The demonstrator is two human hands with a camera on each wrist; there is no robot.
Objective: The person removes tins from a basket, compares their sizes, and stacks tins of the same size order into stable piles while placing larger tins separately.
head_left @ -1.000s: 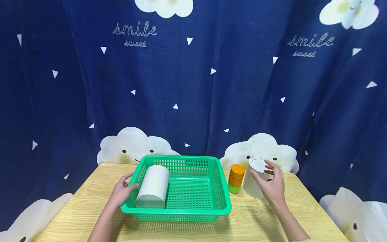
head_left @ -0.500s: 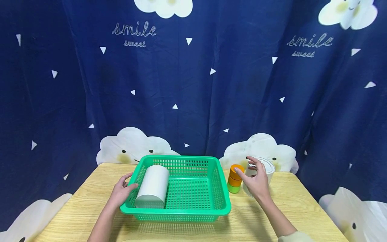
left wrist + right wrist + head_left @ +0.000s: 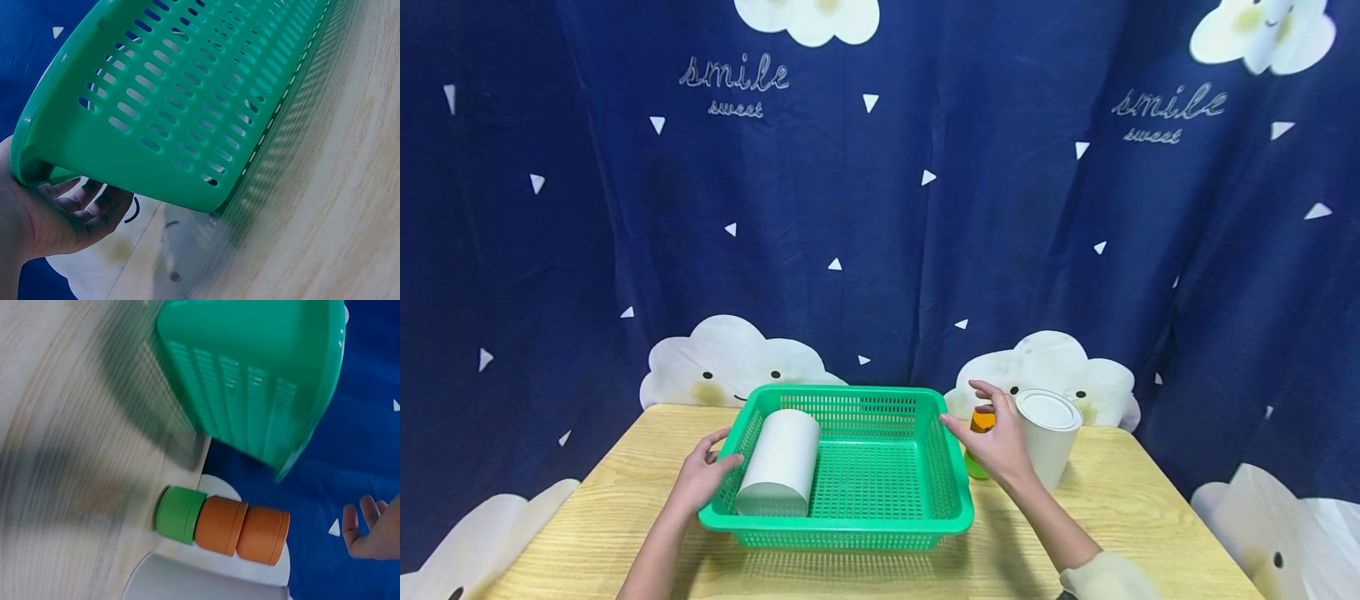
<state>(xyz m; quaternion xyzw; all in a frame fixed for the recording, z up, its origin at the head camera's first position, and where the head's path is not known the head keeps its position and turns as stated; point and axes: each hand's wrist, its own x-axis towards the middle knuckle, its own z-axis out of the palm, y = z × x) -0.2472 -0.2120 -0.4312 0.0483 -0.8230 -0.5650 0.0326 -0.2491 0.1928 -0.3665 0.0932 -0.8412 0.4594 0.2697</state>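
A green perforated basket (image 3: 865, 523) sits on the table, with a white cylinder (image 3: 782, 458) lying on its side in its left part. My left hand (image 3: 697, 481) grips the basket's left rim, thumb over the top and fingers around the outside in the left wrist view. Fingers spread and nothing between them, my right hand (image 3: 996, 442) is in the air by the basket's right rim. In the head view it partly hides a stack of small round pots (image 3: 219, 524), two orange above a green one. A white lidded can (image 3: 1054, 433) stands upright right behind that hand.
The light wooden table (image 3: 1120, 517) ends at its back edge against a dark blue curtain (image 3: 880, 217) printed with clouds and triangles. The stack of pots stands between the basket and the white can.
My right hand has moved left from the white can, past the stack of pots, toward the basket's right rim. The left hand, basket and cylinder have stayed in place.
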